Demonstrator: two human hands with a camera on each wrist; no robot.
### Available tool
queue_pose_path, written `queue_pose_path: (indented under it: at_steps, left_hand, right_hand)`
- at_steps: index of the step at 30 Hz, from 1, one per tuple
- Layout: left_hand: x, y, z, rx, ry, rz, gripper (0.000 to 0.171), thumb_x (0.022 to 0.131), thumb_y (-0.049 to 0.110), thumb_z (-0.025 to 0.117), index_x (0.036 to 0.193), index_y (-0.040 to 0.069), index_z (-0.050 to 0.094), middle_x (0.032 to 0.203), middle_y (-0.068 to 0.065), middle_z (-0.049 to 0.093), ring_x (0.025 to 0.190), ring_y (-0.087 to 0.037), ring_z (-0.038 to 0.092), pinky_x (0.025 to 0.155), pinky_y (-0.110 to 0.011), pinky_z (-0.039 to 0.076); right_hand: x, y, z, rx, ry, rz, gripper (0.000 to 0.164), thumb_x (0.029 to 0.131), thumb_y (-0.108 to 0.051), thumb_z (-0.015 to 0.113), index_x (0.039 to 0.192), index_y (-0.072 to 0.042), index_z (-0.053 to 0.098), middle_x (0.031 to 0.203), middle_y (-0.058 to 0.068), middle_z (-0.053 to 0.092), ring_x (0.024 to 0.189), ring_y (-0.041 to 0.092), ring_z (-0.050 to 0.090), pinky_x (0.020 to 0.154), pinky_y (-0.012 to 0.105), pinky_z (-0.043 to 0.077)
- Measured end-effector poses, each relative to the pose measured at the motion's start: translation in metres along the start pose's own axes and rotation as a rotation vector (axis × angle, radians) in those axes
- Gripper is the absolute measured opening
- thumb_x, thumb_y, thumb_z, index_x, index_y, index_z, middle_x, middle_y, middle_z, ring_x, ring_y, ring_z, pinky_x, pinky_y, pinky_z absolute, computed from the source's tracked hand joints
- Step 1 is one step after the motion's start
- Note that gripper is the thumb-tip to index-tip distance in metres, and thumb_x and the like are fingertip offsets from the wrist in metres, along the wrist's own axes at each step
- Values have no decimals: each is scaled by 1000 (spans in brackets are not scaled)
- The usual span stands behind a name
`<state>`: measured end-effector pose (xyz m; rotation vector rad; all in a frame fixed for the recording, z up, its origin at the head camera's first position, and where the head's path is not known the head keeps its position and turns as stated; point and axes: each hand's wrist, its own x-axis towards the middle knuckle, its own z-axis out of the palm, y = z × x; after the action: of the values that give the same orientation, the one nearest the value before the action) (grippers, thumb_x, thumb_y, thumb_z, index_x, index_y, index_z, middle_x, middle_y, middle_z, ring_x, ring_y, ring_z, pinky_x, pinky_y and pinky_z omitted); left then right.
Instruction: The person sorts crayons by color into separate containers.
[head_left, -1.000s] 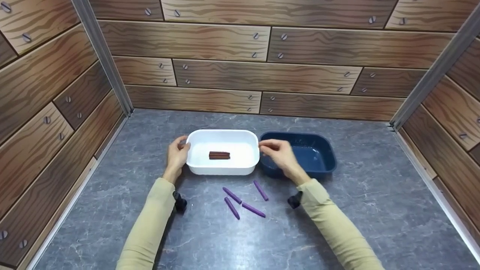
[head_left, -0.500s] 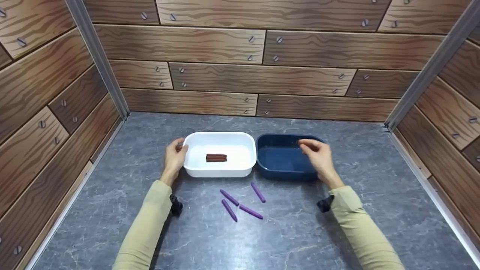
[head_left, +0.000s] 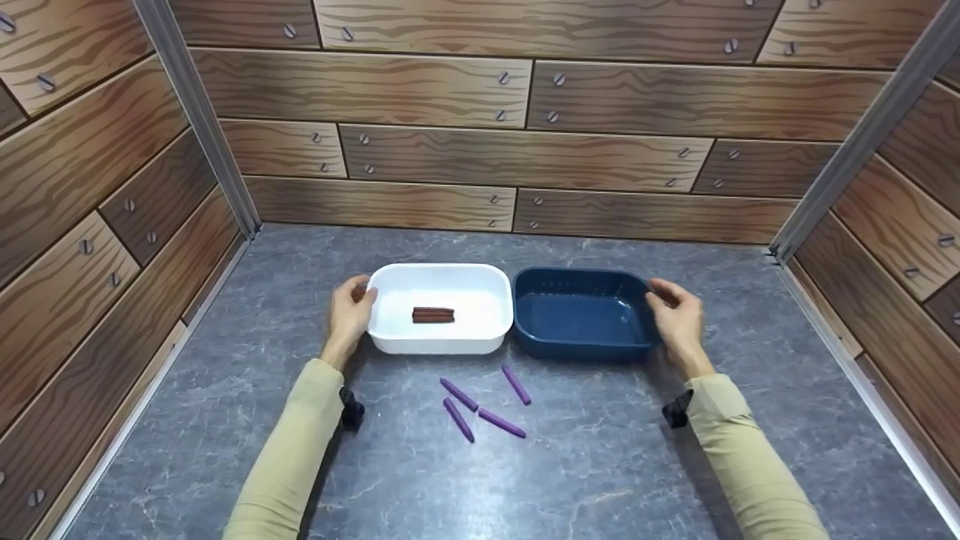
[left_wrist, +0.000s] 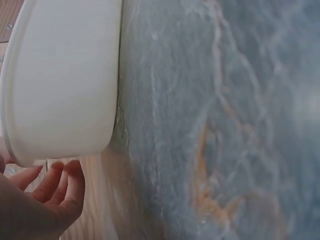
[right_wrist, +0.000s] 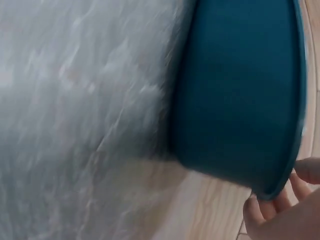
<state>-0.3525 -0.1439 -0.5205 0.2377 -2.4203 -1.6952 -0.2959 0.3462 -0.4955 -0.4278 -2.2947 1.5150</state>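
My left hand (head_left: 348,315) holds the left end of a white plastic bin (head_left: 439,345), thumb over the rim and fingers curled against the outside wall in the left wrist view. Inside that bin lies a small bundle of brown crayons (head_left: 433,316), side by side. At the other side, my right hand (head_left: 679,319) grips the right rim of a dark blue bin (head_left: 585,351), with its fingertips under the lip in the right wrist view. Both bins stand upright side by side. In front of them, several purple crayons (head_left: 502,423) are scattered on the table.
The grey marbled tabletop (head_left: 555,480) is bounded by wood-patterned walls (head_left: 420,154) at the back and both sides. Metal corner posts (head_left: 196,120) rise at the back corners. Each wrist carries a small black camera (head_left: 677,409).
My right hand has moved rightward, from where the two bins meet, across the blue bin to its right rim. The left hand stays on the white bin; the crayons lie as before.
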Motion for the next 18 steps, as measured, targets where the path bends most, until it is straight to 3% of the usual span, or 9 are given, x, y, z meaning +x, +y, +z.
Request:
queue_pose_path:
  at_steps: [5,10,18]
  left_hand:
    - [-4,6,-1,34,61,52,38,97,24,60,129,3,61,132,-17,60,127,-31,53,106,-43,42]
    - [-11,11,-2,55,96,121,38,96,25,63,127,3,63,131,-17,61,127,-32,53,105,-45,42]
    - [-22,22,3,60,133,270,32,92,16,68,121,2,67,127,-17,63,123,-30,57,105,-41,44]
  right_hand:
    - [6,9,-3,22,-36,59,39,98,-11,57,137,-4,56,138,16,58,113,11,57,90,14,45]
    - [9,15,-2,86,-81,112,46,100,-12,54,144,-2,46,146,17,49,132,25,48,104,26,42]
    - [8,20,2,136,-105,201,49,104,-16,44,151,-4,35,155,16,36,142,28,36,115,38,31]
